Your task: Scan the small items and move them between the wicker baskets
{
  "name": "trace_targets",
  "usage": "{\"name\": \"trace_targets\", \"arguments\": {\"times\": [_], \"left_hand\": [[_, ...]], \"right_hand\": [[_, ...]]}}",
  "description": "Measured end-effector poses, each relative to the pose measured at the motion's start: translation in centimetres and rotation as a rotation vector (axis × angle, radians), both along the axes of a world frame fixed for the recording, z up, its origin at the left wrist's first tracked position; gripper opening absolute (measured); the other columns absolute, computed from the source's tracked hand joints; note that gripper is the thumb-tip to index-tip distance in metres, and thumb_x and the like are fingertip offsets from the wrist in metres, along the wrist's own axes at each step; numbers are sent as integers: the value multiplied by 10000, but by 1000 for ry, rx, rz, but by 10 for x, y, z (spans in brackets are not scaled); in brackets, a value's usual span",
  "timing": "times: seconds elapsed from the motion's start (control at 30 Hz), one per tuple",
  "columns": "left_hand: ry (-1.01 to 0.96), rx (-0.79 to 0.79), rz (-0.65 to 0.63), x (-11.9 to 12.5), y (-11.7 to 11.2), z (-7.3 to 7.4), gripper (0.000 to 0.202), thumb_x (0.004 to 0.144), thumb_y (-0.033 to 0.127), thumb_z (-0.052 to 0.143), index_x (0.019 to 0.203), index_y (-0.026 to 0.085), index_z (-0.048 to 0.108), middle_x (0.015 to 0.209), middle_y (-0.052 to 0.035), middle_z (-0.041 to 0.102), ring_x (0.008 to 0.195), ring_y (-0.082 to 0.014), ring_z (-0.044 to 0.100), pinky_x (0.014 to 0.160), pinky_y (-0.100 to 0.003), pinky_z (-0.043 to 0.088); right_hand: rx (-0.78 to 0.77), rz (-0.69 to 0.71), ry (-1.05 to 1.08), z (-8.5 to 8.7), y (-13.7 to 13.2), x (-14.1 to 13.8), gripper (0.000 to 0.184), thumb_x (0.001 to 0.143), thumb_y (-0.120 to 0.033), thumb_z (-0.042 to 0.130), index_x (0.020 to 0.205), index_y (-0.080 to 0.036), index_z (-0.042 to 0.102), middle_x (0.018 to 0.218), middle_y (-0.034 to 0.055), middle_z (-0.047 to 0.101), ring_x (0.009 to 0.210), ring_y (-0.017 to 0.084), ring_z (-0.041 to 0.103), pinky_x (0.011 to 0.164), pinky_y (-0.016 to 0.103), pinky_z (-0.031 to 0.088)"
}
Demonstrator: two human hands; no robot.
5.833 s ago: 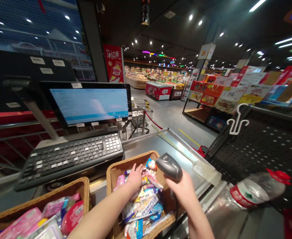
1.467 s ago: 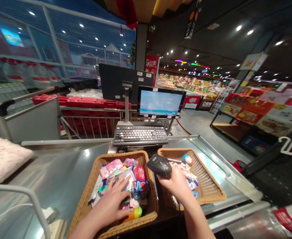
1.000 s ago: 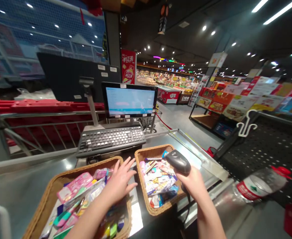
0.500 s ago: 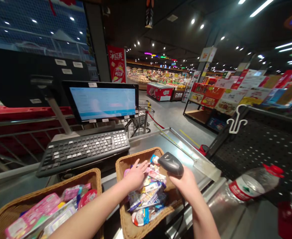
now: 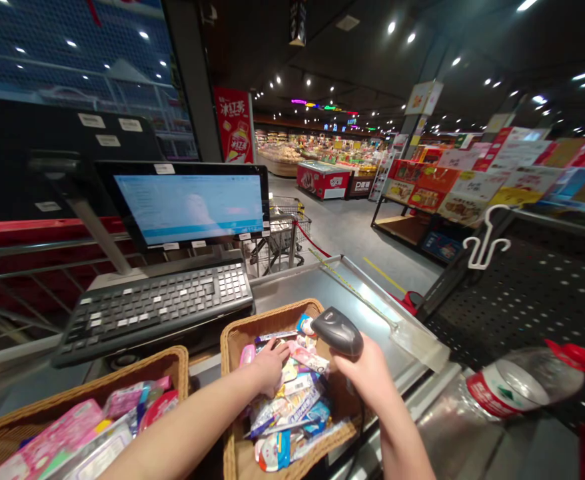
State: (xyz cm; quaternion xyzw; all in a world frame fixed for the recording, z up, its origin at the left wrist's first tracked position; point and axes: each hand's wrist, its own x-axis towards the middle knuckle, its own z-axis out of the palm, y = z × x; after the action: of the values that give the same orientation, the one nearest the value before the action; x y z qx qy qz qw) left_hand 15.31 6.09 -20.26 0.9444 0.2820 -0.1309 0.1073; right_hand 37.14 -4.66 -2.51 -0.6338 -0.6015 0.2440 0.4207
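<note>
My right hand (image 5: 367, 380) grips a grey handheld barcode scanner (image 5: 337, 331) and holds it over the right wicker basket (image 5: 267, 321). That basket is full of small colourful snack packets (image 5: 292, 407). My left hand (image 5: 270, 363) reaches into the same basket, its fingers curled down among the packets near the far side. What they grip, if anything, is hidden. A second wicker basket (image 5: 167, 363) with pink and white packets sits at the lower left.
A black keyboard (image 5: 157, 310) and a lit checkout screen (image 5: 192, 207) stand behind the baskets on a steel counter (image 5: 322, 283). A plastic water bottle (image 5: 522, 383) with a red cap lies at the right beside a black perforated panel (image 5: 537, 293). Shop aisles lie beyond.
My left hand left the left basket, crossed to the right one, and has now curled down deeper among its packets. The scanner stayed in my right hand over that basket.
</note>
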Motion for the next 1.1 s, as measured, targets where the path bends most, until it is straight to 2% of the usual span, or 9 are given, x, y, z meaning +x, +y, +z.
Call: {"name": "trace_targets", "arguments": {"times": [0.1,0.27,0.33,0.43,0.67,0.9,1.1], "left_hand": [[-23,16,4,3,-3,15,696,465,275,814,1138,194,657,1467,-180,471,1402,-382,346,1183,-578,95],[-193,36,75,3,-1,48,430,648,261,678,1075,207,677,1285,-136,631,1350,-356,433,1188,-583,85],[-254,57,66,0,0,63,317,696,275,659,1003,209,704,1297,-120,632,1350,-347,438,1191,-587,66],[-346,122,50,-11,-3,86,214,756,324,640,914,205,720,1405,-108,560,1390,-332,389,1188,-601,49],[-471,357,115,-50,-28,134,213,818,313,603,992,215,678,1520,-100,424,1428,-302,332,1186,-620,21],[-481,529,166,-90,-46,172,254,858,256,561,1085,215,667,1485,-102,473,1402,-284,382,1192,-606,15],[-482,656,197,-117,-53,199,254,879,263,559,1107,229,665,1473,-95,490,1379,-274,419,1193,-598,-5]], "right_hand": [[19,2,-12,0,0,1,167,668,-191,617,815,-160,690,804,53,727,752,223,666,698,312,505],[48,-22,-37,0,-2,3,146,671,-197,618,794,-164,690,767,49,714,707,215,651,679,311,503],[48,-23,-44,0,-3,4,137,677,-202,618,789,-165,687,746,47,709,690,215,649,659,309,502],[59,-19,-52,1,-5,3,129,683,-217,622,784,-170,688,726,45,705,668,213,646,633,306,502],[72,2,-39,6,-9,-10,138,683,-237,623,783,-173,695,751,49,719,696,223,658,653,316,511],[56,30,-31,17,-15,-32,195,668,-298,680,816,-172,695,791,59,732,728,234,670,689,328,522],[112,64,-48,26,-17,-51,199,672,-317,662,813,-180,694,798,59,729,748,238,674,692,325,521]]}}
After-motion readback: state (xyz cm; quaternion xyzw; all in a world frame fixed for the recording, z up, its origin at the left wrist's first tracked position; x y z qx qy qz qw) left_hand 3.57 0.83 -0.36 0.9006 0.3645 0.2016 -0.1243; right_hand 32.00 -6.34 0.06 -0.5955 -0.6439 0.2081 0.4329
